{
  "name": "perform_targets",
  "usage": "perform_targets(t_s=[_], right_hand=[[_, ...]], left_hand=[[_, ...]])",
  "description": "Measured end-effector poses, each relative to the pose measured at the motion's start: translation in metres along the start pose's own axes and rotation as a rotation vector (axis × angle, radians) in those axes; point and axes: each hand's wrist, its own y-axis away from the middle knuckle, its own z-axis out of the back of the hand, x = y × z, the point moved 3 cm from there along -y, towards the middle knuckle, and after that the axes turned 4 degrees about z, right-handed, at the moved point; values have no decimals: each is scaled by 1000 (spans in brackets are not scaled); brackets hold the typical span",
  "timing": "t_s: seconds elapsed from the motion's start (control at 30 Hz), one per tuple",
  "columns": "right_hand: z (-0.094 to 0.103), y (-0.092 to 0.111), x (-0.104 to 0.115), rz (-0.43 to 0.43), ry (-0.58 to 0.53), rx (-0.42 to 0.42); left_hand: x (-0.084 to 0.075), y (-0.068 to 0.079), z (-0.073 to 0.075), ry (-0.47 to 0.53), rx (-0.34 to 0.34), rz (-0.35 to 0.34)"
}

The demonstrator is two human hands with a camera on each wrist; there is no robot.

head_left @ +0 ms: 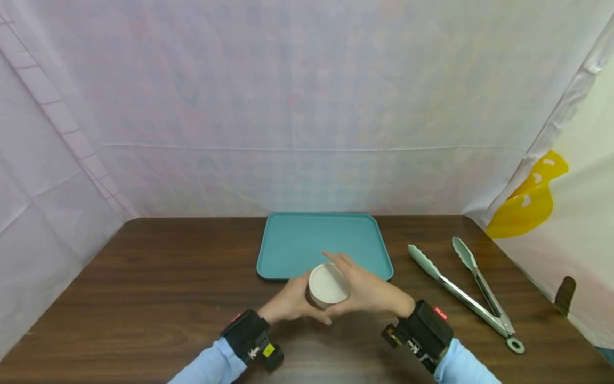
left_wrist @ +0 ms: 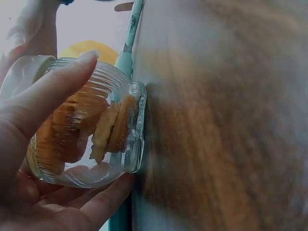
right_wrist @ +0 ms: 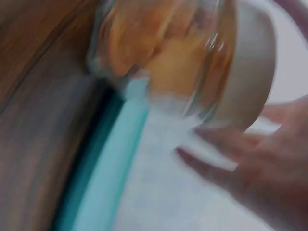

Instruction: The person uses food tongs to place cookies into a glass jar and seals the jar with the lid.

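Observation:
A jar point(left_wrist: 91, 125) with clear ribbed walls holds orange-brown pieces that look like cookies or crackers. It stands upright, its base at the tabletop, under a white lid point(head_left: 328, 284). My left hand point(head_left: 293, 300) grips the jar's side, with the thumb and fingers curled round the wall in the left wrist view. Around the lid's right side is my right hand point(head_left: 369, 290), its fingers spread. Its nearer fingers point(right_wrist: 211, 171) look straight and stand off the lid in the blurred right wrist view; whether the thumb touches the lid I cannot tell.
A teal tray point(head_left: 326, 234) lies behind the jar, near the back of the wooden table point(head_left: 144, 298). Metal tongs point(head_left: 472, 304) with pale green tips and spread arms lie at the right. White sheeting point(head_left: 288, 106) closes off the back and sides, with a yellow shape point(head_left: 527, 208) on the right.

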Motion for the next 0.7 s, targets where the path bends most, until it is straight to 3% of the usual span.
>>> perform_targets(t_s=[0.1, 0.3, 0.5, 0.7], right_hand=[[3, -2, -8, 88, -104, 63], [0, -5, -16, 130, -77, 75], [-4, -4, -17, 113, -45, -2], [-10, 0, -11, 83, 73, -129]], left_hand=[[0, 0, 0, -4, -11, -9], [0, 0, 0, -29, -23, -37], [-2, 1, 1, -20, -30, -35], [-2, 0, 0, -16, -23, -29]])
